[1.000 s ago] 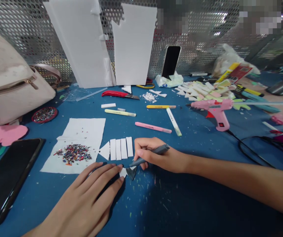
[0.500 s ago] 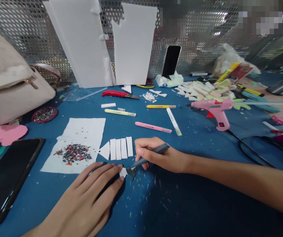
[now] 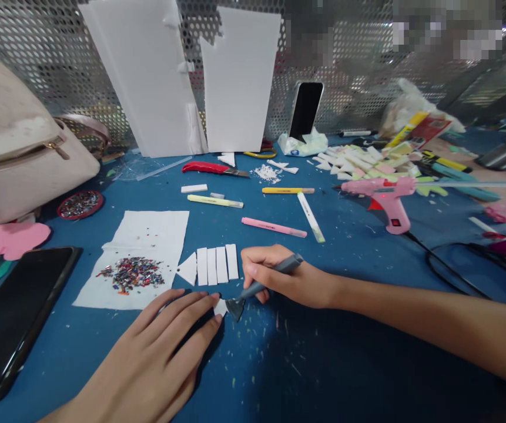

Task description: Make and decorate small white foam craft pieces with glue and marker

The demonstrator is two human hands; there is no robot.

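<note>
My right hand [image 3: 285, 276] is closed around a grey marker [image 3: 274, 276], its tip down on a small white foam-like piece [image 3: 220, 307]. The right part of that piece is coloured dark grey; its left part is white. My left hand [image 3: 160, 346] lies with fingers stretched out, its fingertips resting on the white left end of the piece. Its thumb is hidden. Just beyond the hands, a white triangle [image 3: 188, 269] and several white strips [image 3: 211, 266] lie in a row.
Left, a white sheet [image 3: 156, 226] bears a heap of shiny bits, beside a black phone [image 3: 19, 317]. Several pens, including a pink one [image 3: 274, 227], and a red cutter [image 3: 204, 168] lie farther back. Right, a pink glue gun [image 3: 387, 197] trails a black cable.
The marker tip has shifted slightly, and a white patch near it on the piece is now dark grey. My left hand has stayed in place.
</note>
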